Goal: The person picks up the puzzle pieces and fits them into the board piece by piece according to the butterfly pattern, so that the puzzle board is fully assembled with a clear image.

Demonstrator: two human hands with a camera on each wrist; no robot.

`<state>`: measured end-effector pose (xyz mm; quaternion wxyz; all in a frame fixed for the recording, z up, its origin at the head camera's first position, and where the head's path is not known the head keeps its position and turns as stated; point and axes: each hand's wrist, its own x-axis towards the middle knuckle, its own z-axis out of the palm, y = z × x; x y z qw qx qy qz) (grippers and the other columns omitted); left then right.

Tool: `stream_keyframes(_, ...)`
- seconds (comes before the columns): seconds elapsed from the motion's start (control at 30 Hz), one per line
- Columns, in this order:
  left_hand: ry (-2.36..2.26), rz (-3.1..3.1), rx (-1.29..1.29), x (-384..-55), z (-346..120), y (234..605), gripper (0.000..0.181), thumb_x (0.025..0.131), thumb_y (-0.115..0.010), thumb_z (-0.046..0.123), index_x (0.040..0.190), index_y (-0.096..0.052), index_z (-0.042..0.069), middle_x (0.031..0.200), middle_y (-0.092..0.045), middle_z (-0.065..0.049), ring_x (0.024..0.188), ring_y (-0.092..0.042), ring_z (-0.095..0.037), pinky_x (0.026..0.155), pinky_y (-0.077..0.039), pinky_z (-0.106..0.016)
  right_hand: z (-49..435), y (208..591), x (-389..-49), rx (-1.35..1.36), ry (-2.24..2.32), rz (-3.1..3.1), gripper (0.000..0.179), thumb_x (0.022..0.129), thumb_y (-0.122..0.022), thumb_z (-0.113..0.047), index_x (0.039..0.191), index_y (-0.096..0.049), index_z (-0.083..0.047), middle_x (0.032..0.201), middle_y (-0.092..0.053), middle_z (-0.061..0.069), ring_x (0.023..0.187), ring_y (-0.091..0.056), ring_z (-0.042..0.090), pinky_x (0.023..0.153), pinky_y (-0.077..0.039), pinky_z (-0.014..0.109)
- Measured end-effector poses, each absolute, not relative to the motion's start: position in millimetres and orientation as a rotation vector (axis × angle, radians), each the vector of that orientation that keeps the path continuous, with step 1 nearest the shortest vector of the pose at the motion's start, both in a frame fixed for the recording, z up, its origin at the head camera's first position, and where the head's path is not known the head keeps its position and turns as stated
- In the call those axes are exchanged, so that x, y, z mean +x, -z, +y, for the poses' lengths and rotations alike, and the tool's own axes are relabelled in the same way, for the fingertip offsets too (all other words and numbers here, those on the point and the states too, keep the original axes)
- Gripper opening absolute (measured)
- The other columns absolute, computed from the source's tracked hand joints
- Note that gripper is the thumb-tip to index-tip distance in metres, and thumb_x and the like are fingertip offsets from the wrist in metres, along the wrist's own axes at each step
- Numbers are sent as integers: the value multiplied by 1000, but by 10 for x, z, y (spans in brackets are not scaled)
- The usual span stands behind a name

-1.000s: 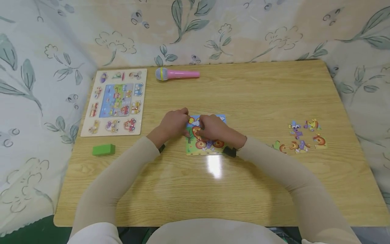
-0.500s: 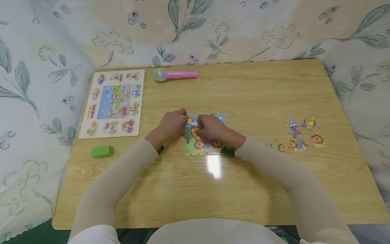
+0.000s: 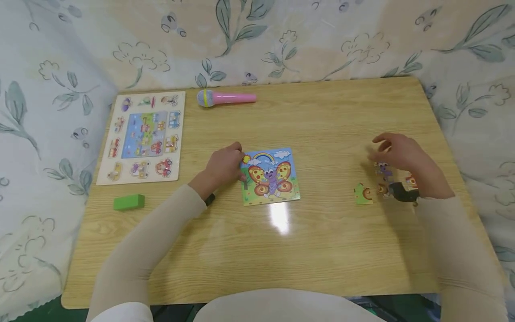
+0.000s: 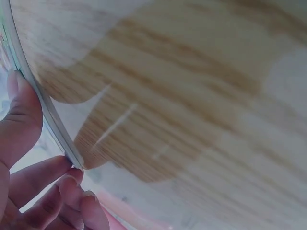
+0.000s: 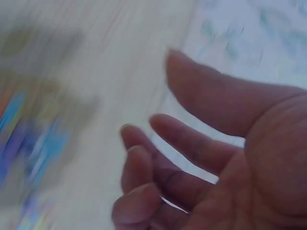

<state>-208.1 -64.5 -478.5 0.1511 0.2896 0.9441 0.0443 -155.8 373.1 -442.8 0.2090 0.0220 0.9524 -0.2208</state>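
A square butterfly jigsaw puzzle [image 3: 271, 177] lies on the table in the middle of the head view. At its upper left corner my left hand [image 3: 223, 164] pinches the edge. The left wrist view shows thumb and fingertips on the rim of the puzzle board [image 4: 48, 108]. My right hand [image 3: 404, 154] hovers over the loose puzzle pieces at the right, holding nothing. Its fingers are loosely bent and the thumb stands apart in the right wrist view. A green-and-brown puzzle piece [image 3: 364, 194] lies left of a purple one [image 3: 384, 171]; the hand and wrist partly hide the others.
A vehicle peg puzzle board [image 3: 141, 137] lies at the back left. Near it are a pink toy microphone [image 3: 227, 98] and a green block [image 3: 128, 202]. Floral cloth [image 3: 257, 40] hangs behind the wooden table [image 3: 322, 250].
My right hand has left the butterfly puzzle and moved right to the loose pieces, uncovering the butterfly picture. The left hand stays at the corner. The head view has shifted slightly.
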Motion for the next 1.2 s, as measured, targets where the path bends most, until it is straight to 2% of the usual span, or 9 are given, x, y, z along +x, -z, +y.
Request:
stream_keyframes(0.07, -129, 2723, 834, -2071, -646, 4779, 68, 69, -81, 47, 118, -65, 2, 119, -53, -8, 96, -61, -24, 79, -55, -40, 3929, 4507, -1462, 82, 568, 2617, 67, 90, -65, -36, 136, -40, 6, 122, -51, 36, 103, -54, 50, 80, -45, 58)
stream_keyframes(0.2, -135, 2731, 853, -2058, -642, 4782, 69, 69, -81, 46, 120, -65, 2, 120, -53, -8, 98, -61, -24, 80, -55, -40, 4072, 4684, -1304, 122, 527, 2649, 67, 88, -68, -38, 128, -44, 10, 116, -55, 37, 99, -56, 49, 79, -45, 58)
stream_keyframes(0.43, -136, 2729, 829, -2057, -646, 4792, 66, 71, -80, 46, 119, -65, 2, 122, -53, -8, 98, -61, -23, 80, -55, -38, 4005, 4794, -1272, 132, 567, 2783, 58, 88, -69, -36, 112, -53, 15, 102, -59, 34, 88, -57, 44, 74, -45, 55)
stream_keyframes(0.57, -132, 2741, 841, -2054, -652, 4779, 65, 70, -80, 46, 116, -66, 2, 121, -54, -8, 98, -62, -23, 80, -55, -38, 3876, 4758, -1337, 148, 595, 2817, 54, 86, -71, -36, 106, -52, 10, 98, -59, 31, 82, -56, 40, 69, -44, 50)
stream_keyframes(0.7, -144, 2751, 870, -2054, -664, 4789, 67, 69, -81, 46, 117, -66, 2, 119, -54, -8, 96, -62, -23, 79, -55, -38, 3495, 4680, -1468, 127, 752, 2855, 40, 88, -69, -32, 103, -54, 3, 101, -64, 30, 84, -61, 39, 64, -45, 41)
stream_keyframes(0.83, -143, 2757, 859, -2061, -684, 4809, 68, 70, -80, 46, 120, -65, 2, 119, -54, -8, 94, -61, -22, 78, -55, -37, 2860, 4665, -1638, -19, 969, 2804, 31, 88, -71, -28, 98, -59, -1, 96, -69, 23, 85, -65, 33, 64, -47, 32)
stream_keyframes(0.93, -135, 2757, 846, -2066, -687, 4821, 68, 70, -80, 46, 120, -65, 3, 119, -54, -7, 94, -60, -21, 79, -54, -37, 2362, 4721, -1721, -140, 1050, 2701, 29, 84, -75, -27, 94, -60, -4, 89, -68, 16, 82, -62, 26, 66, -45, 31)
stream_keyframes(1.03, -143, 2744, 863, -2071, -673, 4835, 66, 71, -80, 46, 119, -65, 3, 120, -54, -7, 93, -60, -22, 79, -54, -36, 1975, 4788, -1750, -223, 1084, 2605, 28, 82, -77, -28, 88, -59, -8, 80, -65, 9, 73, -55, 20, 63, -43, 30)
stream_keyframes(1.2, -151, 2741, 861, -2077, -659, 4841, 65, 70, -80, 46, 118, -66, 4, 119, -54, -8, 92, -59, -22, 79, -54, -36, 1608, 4874, -1770, -298, 1079, 2565, 28, 80, -79, -28, 83, -58, -10, 69, -58, 3, 64, -50, 17, 57, -41, 29)
